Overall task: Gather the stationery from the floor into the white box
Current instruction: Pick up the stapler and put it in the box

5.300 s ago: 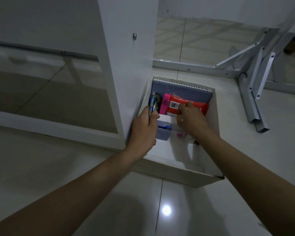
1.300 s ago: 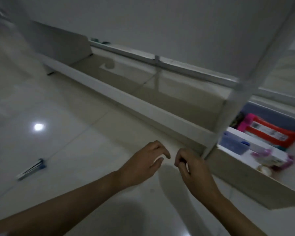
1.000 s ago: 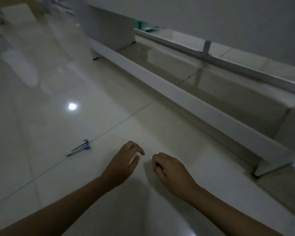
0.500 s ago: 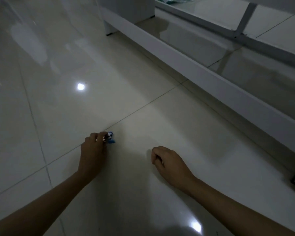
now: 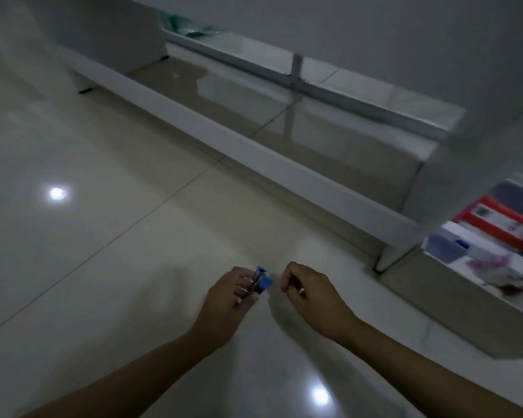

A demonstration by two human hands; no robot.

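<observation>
Item: small blue-and-metal stationery piece (image 5: 259,281), lower centre of the frame; type cannot be told, perhaps a clip or small stapler.
Location: off the floor (image 5: 103,236), held in the left hand (image 5: 228,297), well apart from the white box (image 5: 453,294) at the right edge.
Left hand: fingers (image 5: 244,288) curled and pinching the item, its blue end sticking out toward the upper right.
Right hand: right hand (image 5: 310,292) just beside the item, not touching it; fingers curled loosely inward, holding nothing that shows.
Handling, judged: light, rigid, small enough for a two-finger pinch; smooth plastic and metal may slip, so grip across the body, not the protruding blue tip. Unlikely to break if dropped into the box.
Box contents: red packet (image 5: 501,223) with a white label, dark blue notebook (image 5: 517,194) behind it, a pale blue-grey case (image 5: 446,247), pink-and-white pieces (image 5: 495,268) nearer the front wall.
Writing: the red packet's label is too blurred to read; no brand legible anywhere.
Surroundings: white furniture rail (image 5: 254,152) running diagonally across the frame; green object (image 5: 181,25), upper centre, unidentified.
</observation>
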